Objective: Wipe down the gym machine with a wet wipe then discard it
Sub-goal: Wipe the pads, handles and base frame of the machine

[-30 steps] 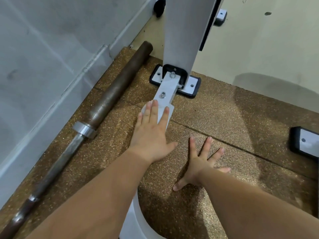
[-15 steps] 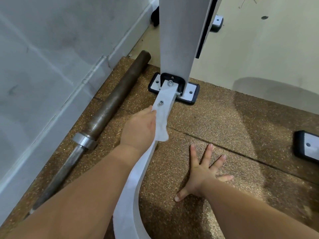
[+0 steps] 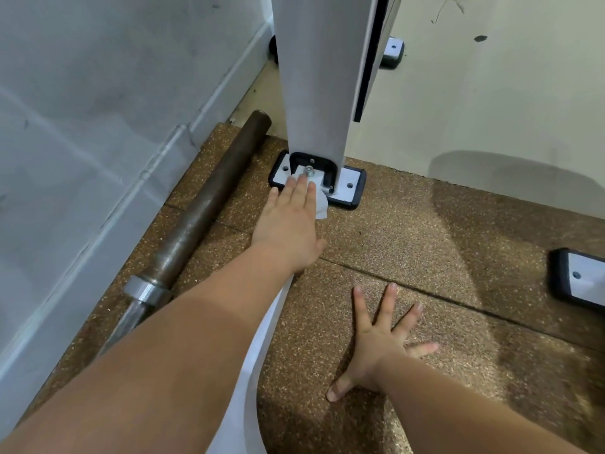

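Part of the wet wipe (image 3: 321,204) showed as a crumpled white edge beside the fingers of the left hand (image 3: 288,221); the rest lay hidden under the palm. The gym machine's curved white brace (image 3: 252,371) was mostly covered by the left forearm and cut off at the bottom of the view, and its upright post (image 3: 314,77) ran out of the top. The left hand lay flat with fingers straight, gripping nothing, and pressed the wipe onto the brace's far end, fingertips at the bolt (image 3: 308,172) inside the black-rimmed foot plate (image 3: 350,190) near the far edge of the rubber mat (image 3: 425,244). The right hand (image 3: 379,342) was spread wide, palm down on the mat, holding nothing. A barbell (image 3: 203,204) lay along the mat's left edge by the wall. Half a second earlier the left hand had been curled round wipe and brace lower down; it had since slid up to the post's foot and flattened, while the right hand had kept its place.
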A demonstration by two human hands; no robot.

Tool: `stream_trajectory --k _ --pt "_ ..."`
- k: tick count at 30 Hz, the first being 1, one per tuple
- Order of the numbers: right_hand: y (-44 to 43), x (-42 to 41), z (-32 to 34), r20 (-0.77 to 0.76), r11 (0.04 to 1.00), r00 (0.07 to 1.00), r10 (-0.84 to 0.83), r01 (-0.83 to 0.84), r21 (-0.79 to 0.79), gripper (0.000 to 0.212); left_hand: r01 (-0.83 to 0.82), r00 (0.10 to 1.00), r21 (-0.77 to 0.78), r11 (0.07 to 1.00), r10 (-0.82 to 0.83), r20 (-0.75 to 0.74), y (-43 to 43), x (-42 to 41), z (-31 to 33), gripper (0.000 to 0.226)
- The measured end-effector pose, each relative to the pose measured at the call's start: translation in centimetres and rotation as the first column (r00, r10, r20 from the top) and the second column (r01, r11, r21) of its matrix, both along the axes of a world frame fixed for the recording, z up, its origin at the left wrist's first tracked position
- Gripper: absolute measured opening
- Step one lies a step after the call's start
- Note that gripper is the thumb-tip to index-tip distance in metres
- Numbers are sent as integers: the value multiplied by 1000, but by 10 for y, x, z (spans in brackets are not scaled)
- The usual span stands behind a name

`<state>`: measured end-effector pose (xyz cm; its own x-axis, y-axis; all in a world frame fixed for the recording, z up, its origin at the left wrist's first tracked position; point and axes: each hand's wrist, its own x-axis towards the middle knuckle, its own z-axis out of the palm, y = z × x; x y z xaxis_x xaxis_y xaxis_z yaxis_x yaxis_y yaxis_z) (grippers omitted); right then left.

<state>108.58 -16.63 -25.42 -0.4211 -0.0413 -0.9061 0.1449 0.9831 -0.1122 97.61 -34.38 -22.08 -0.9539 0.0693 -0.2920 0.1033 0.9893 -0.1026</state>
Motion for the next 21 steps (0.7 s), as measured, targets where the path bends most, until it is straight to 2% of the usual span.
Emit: stream_trajectory --k 4,9,11,15,21 --pt "0 0 -1 -6 1000 1000 -5 5 6 176 100 995 -197 975 -99 17 15 0 2 101" --pt "-1 0 -1 -16 1000 1000 -10 10 7 176 233 971 -311 921 -235 31 15 9 -6 90" --pt "0 0 -1 -15 1000 1000 5 -4 9 176 233 971 -335 913 -237 30 18 22 -8 89" --pt "0 1 -3 -31 1000 999 6 -5 18 176 131 991 -200 971 -124 46 17 63 -13 95" --pt "-1 3 -6 -64 999 998 12 -10 36 177 -27 999 2 1000 27 21 9 119 -9 94"
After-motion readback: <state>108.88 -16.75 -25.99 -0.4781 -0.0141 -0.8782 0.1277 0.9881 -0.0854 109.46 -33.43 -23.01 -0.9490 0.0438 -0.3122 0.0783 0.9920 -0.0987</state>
